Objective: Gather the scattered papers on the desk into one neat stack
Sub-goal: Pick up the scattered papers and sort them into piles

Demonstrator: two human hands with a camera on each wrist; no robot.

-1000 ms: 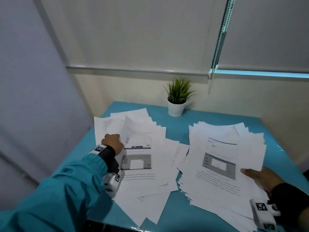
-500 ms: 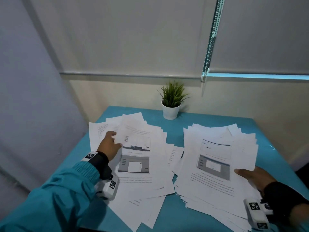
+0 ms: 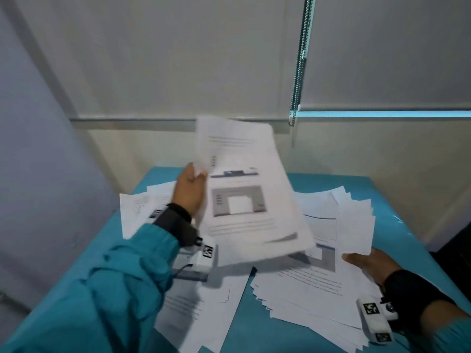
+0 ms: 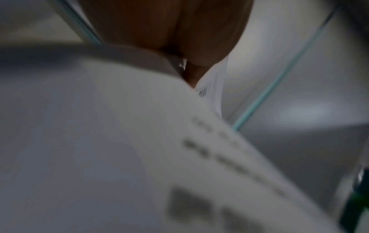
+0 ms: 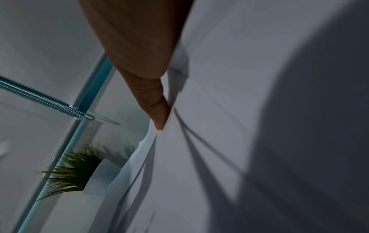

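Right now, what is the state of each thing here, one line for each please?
Left hand: grips a lifted bundle.
Lifted bundle: in the air, tilted.
Right hand: rests flat on the right pile.
Right pile: on the desk, fanned.
Left sheets: flat, scattered.
Desk: partly covered.

Dim, bluish light — soft shadows, motion blur.

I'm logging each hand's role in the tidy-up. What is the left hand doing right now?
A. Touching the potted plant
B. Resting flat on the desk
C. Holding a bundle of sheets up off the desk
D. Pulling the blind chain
C: the left hand holds a bundle of sheets by its edge, raised above the desk.
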